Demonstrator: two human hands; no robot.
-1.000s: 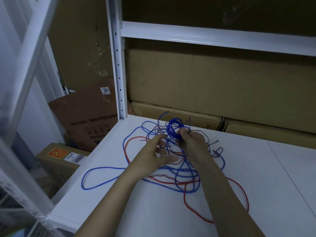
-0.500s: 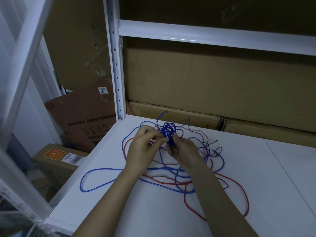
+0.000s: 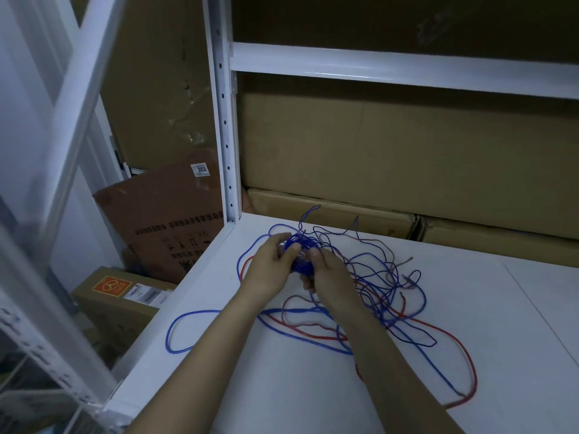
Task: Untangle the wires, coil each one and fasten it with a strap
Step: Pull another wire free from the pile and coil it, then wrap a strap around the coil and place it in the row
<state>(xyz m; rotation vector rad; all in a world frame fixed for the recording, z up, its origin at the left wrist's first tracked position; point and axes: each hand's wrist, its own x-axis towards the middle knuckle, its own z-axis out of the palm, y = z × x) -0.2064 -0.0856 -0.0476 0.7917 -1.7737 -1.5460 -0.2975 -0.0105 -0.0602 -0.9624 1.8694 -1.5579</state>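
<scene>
A tangle of thin wires lies on the white shelf top (image 3: 517, 308): blue wire (image 3: 194, 314) looping out to the left, red wire (image 3: 466, 355) looping to the right, and a dull brownish wire (image 3: 300, 299) among them. A small tight blue coil (image 3: 299, 255) is held up between both hands near the back of the tangle. My left hand (image 3: 271, 267) grips its left side with fingers curled. My right hand (image 3: 329, 274) pinches its right side. No strap is visible.
Large cardboard boxes (image 3: 391, 158) fill the space behind the shelf top under a white crossbeam (image 3: 391, 68). A white perforated upright (image 3: 224, 120) stands at the back left corner. Left of the shelf edge, lower cartons (image 3: 119, 299) sit on the floor.
My left hand rose from the tangle to meet the right hand at the blue coil. Both hands now hold it together, slightly left of before. The camera shifted a little.
</scene>
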